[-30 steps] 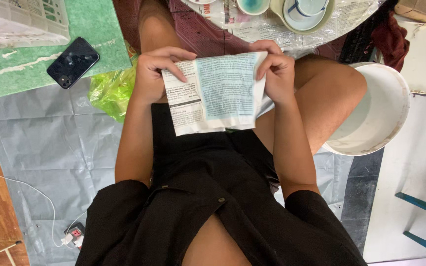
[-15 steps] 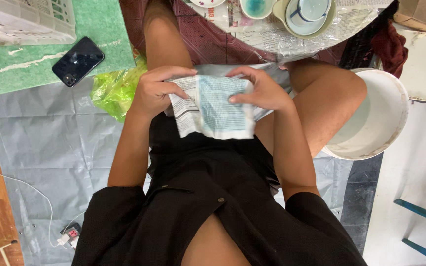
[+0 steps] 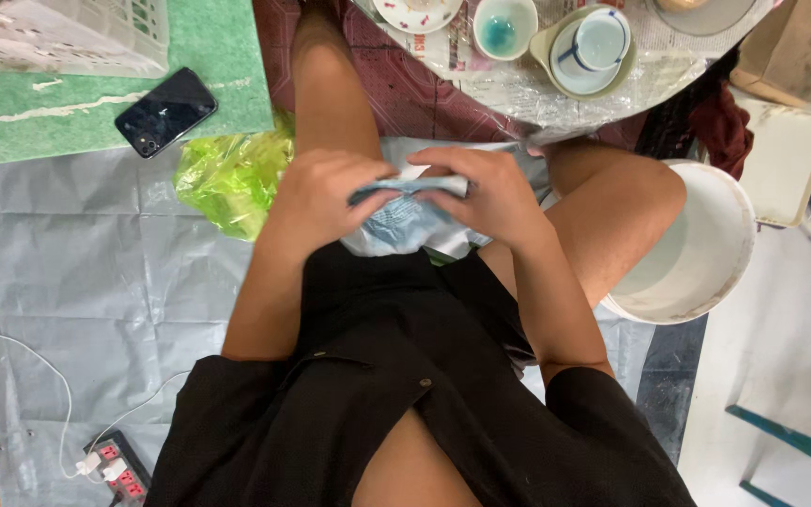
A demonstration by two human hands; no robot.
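Grey floor sheeting (image 3: 68, 272) underneath; left hand (image 3: 326, 197) and right hand (image 3: 490, 192), at twelve o'clock, both grip crumpled bluish paper (image 3: 396, 221).

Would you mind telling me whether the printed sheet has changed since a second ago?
Yes. The printed sheet was held open; now both hands crumple it lower, toward the lap, away from the bowls above.

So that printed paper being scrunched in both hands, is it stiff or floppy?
Probably floppy: the paper bunches and creases between the left hand and right hand. It looks thin, so likely light and easy to tear. It should not roll or slip.
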